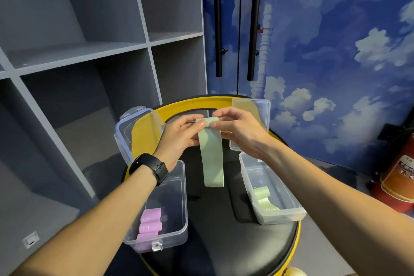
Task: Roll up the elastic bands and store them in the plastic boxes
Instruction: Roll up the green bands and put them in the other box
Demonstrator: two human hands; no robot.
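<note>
Round black stool top with a yellow rim (201, 103), boxes either side. Your left hand (179, 139) and right hand (237, 130) both pinch the green band (211, 154) at its top, roll barely started, tail hanging. Next I'd guess: keep winding tight, then into the right box (280, 213).

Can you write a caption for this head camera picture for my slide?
Both hands, left and right, start rolling a green band between two open plastic boxes.

A bare strip of round black tabletop (215, 219) runs between the left clear plastic box (179, 186) and the right clear plastic box (248, 177). Both stand open-topped. Their upright clear lids (125, 132) wall the far side.
</note>
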